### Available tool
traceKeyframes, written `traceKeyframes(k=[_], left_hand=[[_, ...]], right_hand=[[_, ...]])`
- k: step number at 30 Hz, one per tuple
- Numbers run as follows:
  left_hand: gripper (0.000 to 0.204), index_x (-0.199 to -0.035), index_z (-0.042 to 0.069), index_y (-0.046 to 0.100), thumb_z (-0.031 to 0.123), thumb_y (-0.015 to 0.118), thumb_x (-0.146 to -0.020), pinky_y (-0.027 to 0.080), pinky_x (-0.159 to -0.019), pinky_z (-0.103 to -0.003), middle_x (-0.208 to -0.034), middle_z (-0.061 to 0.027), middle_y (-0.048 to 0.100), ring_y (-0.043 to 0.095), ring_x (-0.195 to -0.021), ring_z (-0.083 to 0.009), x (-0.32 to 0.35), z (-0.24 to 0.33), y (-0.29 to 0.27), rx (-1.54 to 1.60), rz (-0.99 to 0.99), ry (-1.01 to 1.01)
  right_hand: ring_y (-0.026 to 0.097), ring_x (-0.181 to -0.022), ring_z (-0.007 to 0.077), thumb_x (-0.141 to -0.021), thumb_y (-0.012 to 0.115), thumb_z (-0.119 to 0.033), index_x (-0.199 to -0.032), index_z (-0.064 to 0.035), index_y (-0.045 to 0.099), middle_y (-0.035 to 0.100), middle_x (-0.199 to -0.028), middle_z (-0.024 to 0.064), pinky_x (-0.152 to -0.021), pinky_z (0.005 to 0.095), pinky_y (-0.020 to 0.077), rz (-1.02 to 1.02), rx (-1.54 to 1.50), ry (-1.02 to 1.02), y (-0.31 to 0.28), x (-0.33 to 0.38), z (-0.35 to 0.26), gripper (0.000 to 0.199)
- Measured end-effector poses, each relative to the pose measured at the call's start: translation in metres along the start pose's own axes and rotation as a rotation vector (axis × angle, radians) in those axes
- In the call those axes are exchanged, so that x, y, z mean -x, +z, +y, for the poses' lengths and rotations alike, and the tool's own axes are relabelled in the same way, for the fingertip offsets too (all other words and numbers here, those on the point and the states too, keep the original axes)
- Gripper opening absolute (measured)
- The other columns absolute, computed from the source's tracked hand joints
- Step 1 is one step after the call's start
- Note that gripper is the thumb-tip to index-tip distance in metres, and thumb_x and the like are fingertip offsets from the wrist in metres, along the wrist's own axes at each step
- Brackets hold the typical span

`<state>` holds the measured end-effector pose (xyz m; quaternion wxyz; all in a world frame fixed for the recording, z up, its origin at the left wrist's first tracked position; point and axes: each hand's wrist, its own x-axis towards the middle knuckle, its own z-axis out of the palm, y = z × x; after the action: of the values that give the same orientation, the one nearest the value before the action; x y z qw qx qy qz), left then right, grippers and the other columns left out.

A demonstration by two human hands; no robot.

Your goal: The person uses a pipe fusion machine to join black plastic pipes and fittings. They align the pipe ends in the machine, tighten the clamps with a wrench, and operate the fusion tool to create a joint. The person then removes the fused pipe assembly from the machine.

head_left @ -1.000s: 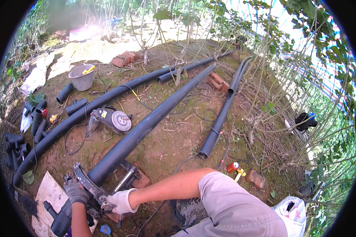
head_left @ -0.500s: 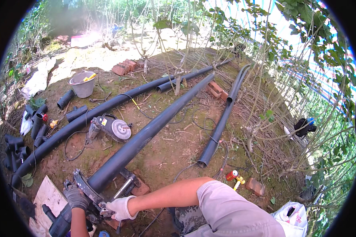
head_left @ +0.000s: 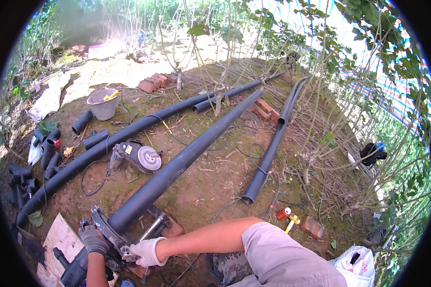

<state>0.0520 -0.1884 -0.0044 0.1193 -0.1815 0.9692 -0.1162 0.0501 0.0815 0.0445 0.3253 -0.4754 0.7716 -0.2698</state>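
Note:
A long black plastic pipe runs from the far middle down to a metal pipe clamp at the lower left. My left hand, in a grey glove, is closed on the clamp's left side. On its lower right side, my right hand in a whitish glove grips the metal fitting; the fingertips are partly hidden. Below the clamp sits a black pipe fitting with a side branch. A shiny metal rod of the clamp frame lies right of the pipe, beside a brick.
An electric tool with a round disc lies left of the pipe. Beyond it are another long pipe, several black fittings and a grey bucket. At right are a third pipe, a red can, a yellow-handled hammer and a brick.
The whole view has shifted slightly, with things appearing a little further right. Both hands stay on the clamp, with no clear movement of the clamp or pipe.

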Motion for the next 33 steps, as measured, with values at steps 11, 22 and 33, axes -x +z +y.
traceKeyframes(k=[11,22,33], left_hand=[[0.07,-0.149,0.006,0.05,0.042,0.057,-0.089,0.023,-0.117,-0.061,-0.158,-0.0146,0.044,0.03,-0.151,-0.0372,0.009,0.004,-0.008,-0.066,-0.012,0.04],[0.06,-0.139,0.008,0.061,0.034,0.063,-0.085,0.027,-0.118,-0.056,-0.15,-0.0119,0.051,0.039,-0.146,-0.0317,0.005,0.0,-0.007,-0.115,-0.055,0.02],[0.058,-0.133,0.009,0.066,0.038,0.065,-0.082,0.029,-0.117,-0.055,-0.148,-0.0102,0.052,0.041,-0.143,-0.0298,0.003,0.001,-0.002,-0.096,-0.005,0.007]], right_hand=[[0.066,-0.094,0.0484,-0.091,0.069,-0.032,-0.114,0.0017,0.053,0.068,-0.091,0.0283,-0.079,0.052,0.0501,-0.03,0.026,0.049,-0.012,0.008,-0.006,0.043],[0.068,-0.093,0.0456,-0.091,0.068,-0.03,-0.114,0.0001,0.056,0.069,-0.092,0.0255,-0.078,0.0503,0.0515,-0.044,0.036,-0.001,-0.002,0.0,0.005,0.04],[0.068,-0.097,0.0445,-0.089,0.069,-0.03,-0.115,0.0025,0.057,0.07,-0.096,0.0265,-0.082,0.0492,0.0531,-0.066,0.041,0.02,-0.009,0.003,-0.002,0.044]])
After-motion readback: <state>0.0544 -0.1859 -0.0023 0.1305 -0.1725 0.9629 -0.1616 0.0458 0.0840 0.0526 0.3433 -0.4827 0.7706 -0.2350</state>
